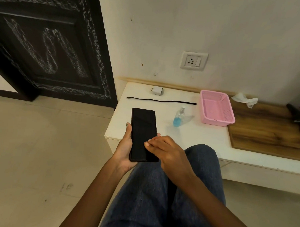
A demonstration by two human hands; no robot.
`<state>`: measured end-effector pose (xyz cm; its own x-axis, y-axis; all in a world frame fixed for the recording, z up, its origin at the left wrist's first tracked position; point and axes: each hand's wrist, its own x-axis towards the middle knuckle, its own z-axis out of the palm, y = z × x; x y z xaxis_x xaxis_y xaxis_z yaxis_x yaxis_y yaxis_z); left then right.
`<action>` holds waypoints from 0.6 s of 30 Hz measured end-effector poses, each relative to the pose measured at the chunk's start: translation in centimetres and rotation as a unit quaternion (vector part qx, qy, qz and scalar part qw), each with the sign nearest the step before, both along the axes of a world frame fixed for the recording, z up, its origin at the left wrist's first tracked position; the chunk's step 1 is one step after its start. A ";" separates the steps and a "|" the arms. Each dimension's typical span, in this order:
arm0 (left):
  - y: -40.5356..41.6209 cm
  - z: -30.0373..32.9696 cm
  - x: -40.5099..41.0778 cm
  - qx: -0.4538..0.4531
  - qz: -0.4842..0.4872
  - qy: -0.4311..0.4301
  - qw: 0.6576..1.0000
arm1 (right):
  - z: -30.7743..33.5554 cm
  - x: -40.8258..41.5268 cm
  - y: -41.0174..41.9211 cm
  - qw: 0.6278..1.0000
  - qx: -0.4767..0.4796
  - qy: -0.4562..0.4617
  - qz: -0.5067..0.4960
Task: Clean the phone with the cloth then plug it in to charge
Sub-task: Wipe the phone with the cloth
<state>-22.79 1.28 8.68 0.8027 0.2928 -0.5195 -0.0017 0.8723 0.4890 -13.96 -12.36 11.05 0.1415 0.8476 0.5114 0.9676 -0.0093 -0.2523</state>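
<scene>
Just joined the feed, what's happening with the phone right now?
A seated person holds the phone in the left hand, screen dark, while the right hand rests its fingertips on the glass. The cloth lies crumpled by the wall, beyond the pink basket. The charger adapter, cable and spray bottle sit on the white ledge. Nothing is plugged into the wall socket.

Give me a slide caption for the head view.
Left hand holds dark phone; right hand fingers touch its screen.
</scene>
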 end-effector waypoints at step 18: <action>-1.9 0.1 0.0 -0.009 0.007 -0.008 1.000 | 1.5 3.9 6.3 0.987 -0.099 0.062 -0.114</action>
<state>-22.79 -0.66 8.77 0.8075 0.2944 -0.5112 -0.0213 0.8806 0.4735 -10.10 -6.02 12.54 0.3906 0.8680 0.3065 0.8967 -0.2834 -0.3401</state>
